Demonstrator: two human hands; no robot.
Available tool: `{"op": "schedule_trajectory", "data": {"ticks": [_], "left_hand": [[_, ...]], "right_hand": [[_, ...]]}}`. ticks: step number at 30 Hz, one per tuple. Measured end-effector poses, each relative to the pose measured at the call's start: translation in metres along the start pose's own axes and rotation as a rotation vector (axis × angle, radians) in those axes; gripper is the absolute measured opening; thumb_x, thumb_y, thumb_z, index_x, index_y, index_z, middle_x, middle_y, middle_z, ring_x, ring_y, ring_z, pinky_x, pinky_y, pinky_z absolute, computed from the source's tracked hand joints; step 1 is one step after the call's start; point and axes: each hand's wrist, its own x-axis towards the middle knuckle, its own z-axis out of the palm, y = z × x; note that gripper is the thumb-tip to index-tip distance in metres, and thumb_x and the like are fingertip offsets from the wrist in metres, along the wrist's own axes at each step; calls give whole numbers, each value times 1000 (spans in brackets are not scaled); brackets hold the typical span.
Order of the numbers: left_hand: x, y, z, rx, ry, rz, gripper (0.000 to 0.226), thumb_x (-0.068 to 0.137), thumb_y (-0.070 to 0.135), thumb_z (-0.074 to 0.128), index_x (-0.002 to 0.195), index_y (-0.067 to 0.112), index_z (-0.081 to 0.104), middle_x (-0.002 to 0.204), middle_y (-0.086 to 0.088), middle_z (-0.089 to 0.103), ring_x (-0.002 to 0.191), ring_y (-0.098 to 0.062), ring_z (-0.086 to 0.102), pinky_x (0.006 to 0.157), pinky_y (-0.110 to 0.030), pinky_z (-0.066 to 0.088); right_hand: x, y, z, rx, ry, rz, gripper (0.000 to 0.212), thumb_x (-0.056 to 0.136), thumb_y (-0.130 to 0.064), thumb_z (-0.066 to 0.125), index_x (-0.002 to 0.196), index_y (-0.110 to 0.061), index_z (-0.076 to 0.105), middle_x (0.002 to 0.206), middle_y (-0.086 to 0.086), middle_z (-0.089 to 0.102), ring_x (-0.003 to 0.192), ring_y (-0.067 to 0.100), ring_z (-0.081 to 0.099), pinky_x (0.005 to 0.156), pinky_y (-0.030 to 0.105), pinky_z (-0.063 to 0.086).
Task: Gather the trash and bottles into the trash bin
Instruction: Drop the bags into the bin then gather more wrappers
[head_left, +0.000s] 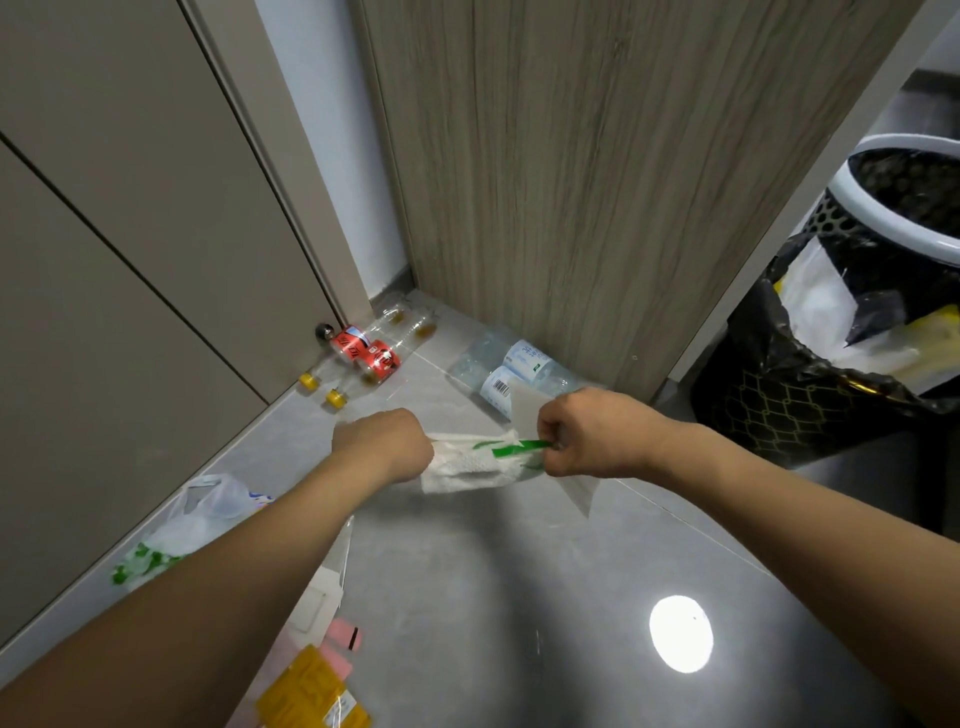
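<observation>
My left hand (387, 444) and my right hand (582, 434) both grip a bundle of trash above the floor: a white paper towel (462, 470) with a green-printed wrapper (519, 447) and a grey card piece (527, 410). Two clear bottles with red labels and yellow caps (363, 356) lie by the door. Two crushed water bottles with white labels (511, 371) lie against the wood panel. The trash bin (852, 208), white-rimmed with a black liner, stands at the right, with a filled black bag (810, 384) in front of it.
A white and green plastic bag (192, 525) lies by the left wall. Yellow packaging (311, 691), a pink slip (340, 631) and a clear wrapper (322, 597) lie on the grey floor near me. A door stop (324, 331) sits at the door's base.
</observation>
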Motion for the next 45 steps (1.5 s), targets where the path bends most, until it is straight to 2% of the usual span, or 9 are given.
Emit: {"op": "schedule_trajectory", "data": {"ticks": [5,12,15,18,22,29,34,41,45], "left_hand": [[-17,21,-23,-779,-181,187,29,95,0,39,89,13,64,67,-5,66,55,-15,60,54,-26,45],[-38,134,-78,-962,-66,461,31,97,-2,38,90,13,64,71,-12,63,48,-14,57,43,-23,43],[-45,186,-95,-985,-32,525,33,96,-4,38,89,15,65,66,-8,65,48,-13,57,42,-22,44],[-48,232,-104,-1008,-24,564,34,95,-5,40,89,16,66,63,-6,67,48,-13,58,41,-22,46],[-45,286,-107,-973,-4,600,34,94,-8,38,88,13,65,62,-9,65,46,-14,57,40,-22,48],[-18,369,-95,-762,98,612,39,87,-4,32,108,8,63,74,-13,66,55,-19,61,48,-29,53],[6,409,-62,-327,6,636,17,86,24,57,101,16,55,99,-6,63,86,-26,64,78,-40,56],[2,364,-46,-140,420,802,20,94,23,45,102,19,63,94,2,64,83,-17,58,71,-31,46],[2,289,-43,-83,464,838,20,95,23,47,102,16,64,98,-1,66,92,-20,59,80,-34,46]], "right_hand": [[-28,40,-56,193,56,200,19,81,-36,69,96,-25,68,95,-7,66,90,14,60,82,27,48],[-96,111,-131,604,339,482,54,89,-3,50,131,-36,47,115,6,53,96,23,58,82,39,54],[-130,152,-136,802,461,580,68,88,1,51,139,-40,29,106,16,54,78,25,59,62,33,53],[-160,192,-122,887,500,682,61,87,2,48,132,-36,34,96,15,54,75,26,57,63,37,55],[-164,228,-98,1122,778,782,61,86,1,49,137,-30,37,119,10,49,96,27,58,78,41,57],[-136,247,-70,1032,827,850,56,95,-13,46,149,-20,31,160,-2,11,142,24,26,106,35,33],[-146,257,-74,898,877,885,51,94,-8,42,145,-18,39,153,1,33,137,22,35,104,32,34],[-136,231,-74,698,786,774,53,92,-12,45,144,-15,39,147,5,40,128,23,44,98,33,39],[-118,191,-75,555,667,686,49,92,-16,48,141,-12,42,143,8,45,128,24,45,102,35,38]]}}
